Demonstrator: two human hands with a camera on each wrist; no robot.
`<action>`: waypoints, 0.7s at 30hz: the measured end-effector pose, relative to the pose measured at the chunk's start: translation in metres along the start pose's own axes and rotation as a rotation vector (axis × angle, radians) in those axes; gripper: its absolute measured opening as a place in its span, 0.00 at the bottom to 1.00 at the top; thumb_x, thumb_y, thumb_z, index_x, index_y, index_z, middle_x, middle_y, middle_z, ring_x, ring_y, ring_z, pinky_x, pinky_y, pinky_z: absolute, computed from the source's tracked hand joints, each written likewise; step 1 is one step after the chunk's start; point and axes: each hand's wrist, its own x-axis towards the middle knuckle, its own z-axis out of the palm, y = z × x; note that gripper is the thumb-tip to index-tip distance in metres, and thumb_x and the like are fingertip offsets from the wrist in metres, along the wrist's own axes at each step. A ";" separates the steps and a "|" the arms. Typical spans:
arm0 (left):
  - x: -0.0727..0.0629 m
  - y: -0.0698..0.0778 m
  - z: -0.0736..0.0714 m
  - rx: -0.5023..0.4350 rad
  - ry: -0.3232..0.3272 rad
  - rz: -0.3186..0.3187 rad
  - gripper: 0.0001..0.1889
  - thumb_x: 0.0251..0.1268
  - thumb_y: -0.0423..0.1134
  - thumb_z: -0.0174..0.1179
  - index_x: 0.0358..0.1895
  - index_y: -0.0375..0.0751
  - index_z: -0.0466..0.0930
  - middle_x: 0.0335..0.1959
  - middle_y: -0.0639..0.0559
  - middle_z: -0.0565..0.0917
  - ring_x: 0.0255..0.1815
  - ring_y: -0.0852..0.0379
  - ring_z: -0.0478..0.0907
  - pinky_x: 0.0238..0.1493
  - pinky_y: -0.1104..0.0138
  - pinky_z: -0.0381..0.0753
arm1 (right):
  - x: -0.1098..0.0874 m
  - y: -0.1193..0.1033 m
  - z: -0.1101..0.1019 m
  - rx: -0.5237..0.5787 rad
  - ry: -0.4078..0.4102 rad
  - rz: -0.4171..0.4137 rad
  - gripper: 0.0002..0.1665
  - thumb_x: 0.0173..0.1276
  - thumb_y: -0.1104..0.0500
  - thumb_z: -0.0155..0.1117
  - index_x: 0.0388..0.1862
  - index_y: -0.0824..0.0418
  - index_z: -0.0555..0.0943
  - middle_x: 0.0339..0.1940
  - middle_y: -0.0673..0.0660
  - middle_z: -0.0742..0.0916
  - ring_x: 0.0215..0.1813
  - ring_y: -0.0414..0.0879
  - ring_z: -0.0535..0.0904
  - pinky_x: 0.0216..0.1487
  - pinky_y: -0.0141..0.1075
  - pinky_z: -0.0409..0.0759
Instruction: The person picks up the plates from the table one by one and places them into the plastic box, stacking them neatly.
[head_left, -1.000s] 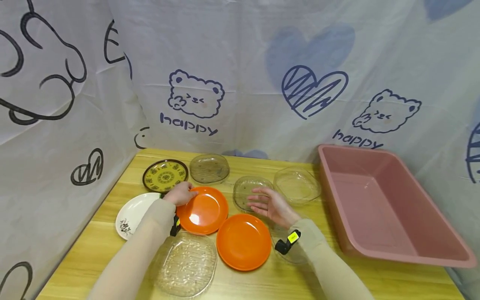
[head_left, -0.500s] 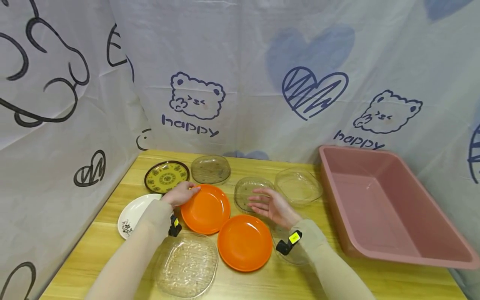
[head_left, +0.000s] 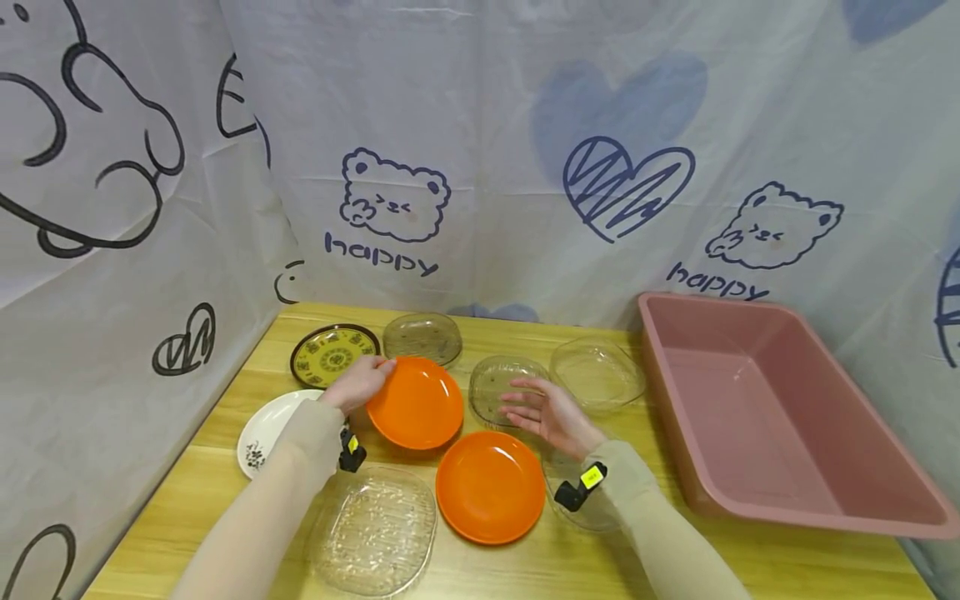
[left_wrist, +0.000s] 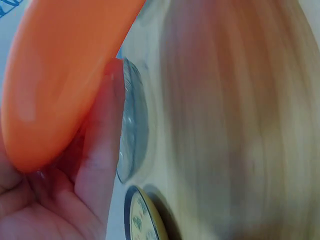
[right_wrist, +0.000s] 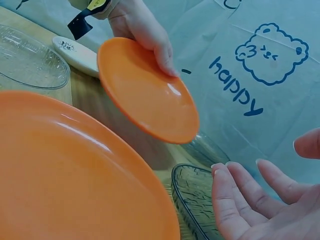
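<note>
My left hand (head_left: pixel 358 385) grips the rim of an orange plate (head_left: pixel 417 404), thumb over the top and fingers beneath. In the right wrist view this plate (right_wrist: pixel 150 95) hangs tilted above the table. A second orange plate (head_left: pixel 491 488) lies flat just in front of it. My right hand (head_left: pixel 553 417) hovers palm up with loosely spread fingers and nothing in them, over the edge of a clear, ribbed glass plate (head_left: pixel 495 385). Close to my left hand are a yellow plate with a dark rim (head_left: pixel 335 356) and a white plate with a floral print (head_left: pixel 258 433), partly hidden by my forearm.
A large pink tub (head_left: pixel 750 417) stands on the right of the wooden table (head_left: pixel 660 550). Clear glass dishes lie at the front (head_left: pixel 375 533), at the back (head_left: pixel 422 337) and beside the tub (head_left: pixel 596 372). Another glass plate (head_left: pixel 592 508) is under my right wrist.
The orange plate in my left hand has risen off the table and tilted, moving slightly right. My right hand has stayed nearly still.
</note>
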 end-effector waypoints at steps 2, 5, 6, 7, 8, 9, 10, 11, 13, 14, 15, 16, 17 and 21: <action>0.000 0.004 0.002 -0.025 -0.002 0.002 0.22 0.84 0.44 0.37 0.50 0.29 0.78 0.26 0.52 0.74 0.24 0.60 0.73 0.32 0.69 0.75 | -0.001 -0.001 -0.001 0.002 0.006 0.001 0.34 0.82 0.50 0.42 0.78 0.68 0.58 0.75 0.73 0.70 0.57 0.47 0.83 0.69 0.40 0.80; 0.001 0.012 0.006 -0.081 -0.011 0.011 0.24 0.85 0.45 0.37 0.54 0.28 0.78 0.25 0.53 0.76 0.23 0.61 0.75 0.31 0.69 0.78 | -0.003 -0.002 -0.003 0.001 0.010 0.000 0.34 0.82 0.49 0.40 0.79 0.67 0.56 0.76 0.73 0.69 0.61 0.49 0.82 0.71 0.41 0.78; 0.001 0.015 0.008 -0.106 -0.015 0.015 0.24 0.85 0.45 0.37 0.55 0.28 0.77 0.26 0.53 0.77 0.23 0.61 0.75 0.30 0.69 0.79 | -0.004 -0.002 -0.004 0.005 0.012 0.002 0.35 0.82 0.49 0.40 0.79 0.67 0.56 0.76 0.73 0.68 0.62 0.50 0.81 0.73 0.42 0.77; 0.001 0.017 0.010 -0.125 -0.015 0.021 0.24 0.85 0.45 0.37 0.56 0.28 0.77 0.26 0.53 0.77 0.23 0.61 0.76 0.30 0.69 0.79 | -0.005 -0.002 -0.005 0.011 0.014 0.005 0.34 0.82 0.49 0.40 0.80 0.66 0.55 0.77 0.73 0.68 0.63 0.51 0.81 0.74 0.43 0.75; 0.002 0.020 0.013 -0.142 -0.019 0.028 0.24 0.85 0.46 0.37 0.57 0.28 0.77 0.26 0.53 0.78 0.23 0.61 0.76 0.30 0.69 0.79 | -0.005 -0.003 -0.006 0.014 0.013 0.005 0.35 0.82 0.49 0.39 0.80 0.66 0.54 0.77 0.73 0.67 0.64 0.52 0.80 0.75 0.44 0.73; 0.002 0.023 0.015 -0.153 -0.021 0.037 0.25 0.85 0.46 0.37 0.58 0.28 0.77 0.26 0.53 0.78 0.23 0.61 0.76 0.30 0.69 0.80 | -0.006 -0.003 -0.007 0.018 0.016 0.005 0.34 0.83 0.50 0.38 0.80 0.66 0.54 0.77 0.73 0.67 0.64 0.51 0.80 0.76 0.45 0.73; 0.002 0.026 0.018 -0.163 -0.021 0.042 0.25 0.85 0.46 0.37 0.59 0.29 0.77 0.27 0.53 0.78 0.23 0.61 0.77 0.30 0.69 0.80 | -0.006 -0.003 -0.008 0.022 0.017 0.004 0.34 0.83 0.50 0.37 0.80 0.65 0.54 0.77 0.73 0.67 0.63 0.51 0.81 0.76 0.45 0.72; 0.003 0.028 0.020 -0.174 -0.017 0.043 0.24 0.85 0.46 0.38 0.58 0.29 0.78 0.26 0.53 0.78 0.23 0.61 0.77 0.29 0.69 0.80 | -0.006 -0.004 -0.009 0.027 0.017 0.001 0.34 0.83 0.49 0.36 0.80 0.66 0.54 0.77 0.73 0.67 0.62 0.50 0.82 0.76 0.44 0.73; 0.004 0.033 0.026 -0.182 -0.001 0.055 0.24 0.84 0.45 0.38 0.57 0.29 0.78 0.26 0.53 0.78 0.23 0.61 0.76 0.29 0.70 0.79 | -0.007 -0.005 -0.010 0.049 0.018 -0.007 0.34 0.84 0.49 0.34 0.80 0.66 0.54 0.75 0.72 0.69 0.58 0.48 0.84 0.73 0.42 0.76; 0.004 0.035 0.029 -0.189 0.004 0.056 0.24 0.84 0.45 0.38 0.57 0.30 0.79 0.26 0.53 0.78 0.23 0.61 0.76 0.29 0.70 0.79 | -0.008 -0.005 -0.010 0.061 0.023 -0.011 0.34 0.84 0.49 0.34 0.79 0.66 0.54 0.73 0.72 0.72 0.56 0.46 0.85 0.71 0.41 0.78; 0.005 0.037 0.033 -0.196 0.007 0.059 0.23 0.84 0.45 0.38 0.56 0.30 0.79 0.26 0.53 0.77 0.23 0.61 0.76 0.29 0.70 0.78 | -0.008 -0.006 -0.011 0.073 0.028 -0.015 0.34 0.84 0.49 0.34 0.79 0.67 0.55 0.70 0.71 0.76 0.53 0.45 0.85 0.68 0.40 0.81; 0.005 0.039 0.036 -0.209 0.011 0.055 0.23 0.84 0.45 0.38 0.55 0.30 0.79 0.26 0.53 0.77 0.23 0.61 0.75 0.28 0.70 0.78 | -0.009 -0.006 -0.011 0.084 0.028 -0.019 0.34 0.84 0.48 0.34 0.79 0.67 0.55 0.67 0.69 0.79 0.52 0.45 0.86 0.66 0.39 0.82; 0.006 0.041 0.039 -0.221 0.012 0.055 0.23 0.84 0.45 0.38 0.55 0.29 0.78 0.26 0.53 0.77 0.23 0.61 0.75 0.28 0.70 0.78 | -0.009 -0.006 -0.011 0.092 0.027 -0.023 0.34 0.84 0.47 0.34 0.79 0.67 0.55 0.63 0.66 0.82 0.50 0.44 0.86 0.64 0.37 0.84; 0.006 0.047 0.052 -0.287 0.008 0.049 0.23 0.85 0.45 0.38 0.56 0.29 0.78 0.25 0.54 0.76 0.22 0.61 0.74 0.27 0.70 0.77 | -0.012 -0.006 -0.013 0.098 0.020 -0.051 0.33 0.83 0.46 0.35 0.76 0.65 0.59 0.49 0.52 0.86 0.47 0.42 0.86 0.56 0.34 0.86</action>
